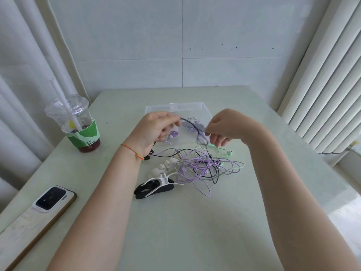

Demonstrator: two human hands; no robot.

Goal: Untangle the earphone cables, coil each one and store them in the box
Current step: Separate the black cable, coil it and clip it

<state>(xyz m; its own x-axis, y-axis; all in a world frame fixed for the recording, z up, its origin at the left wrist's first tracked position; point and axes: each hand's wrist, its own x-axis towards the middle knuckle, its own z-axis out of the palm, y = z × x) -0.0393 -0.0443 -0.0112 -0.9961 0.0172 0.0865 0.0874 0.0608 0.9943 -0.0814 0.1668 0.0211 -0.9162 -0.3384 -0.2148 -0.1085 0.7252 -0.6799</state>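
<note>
Pale green surface (175, 222) set against a white wall, curtains at both sides. A dark cable strand (192, 125) is pinched taut between the left hand (154, 130) and right hand (224, 127), both raised; fingertips blurred, exact grip hard to make out. The clear box (195, 106) is partly hidden behind the fingers. The tangled earphone cables (205, 167) lie just below the fingers, cable clips (156, 184) beside them. Cup (76, 126) and phone (39, 210) sit far left, phone cut off.
</note>
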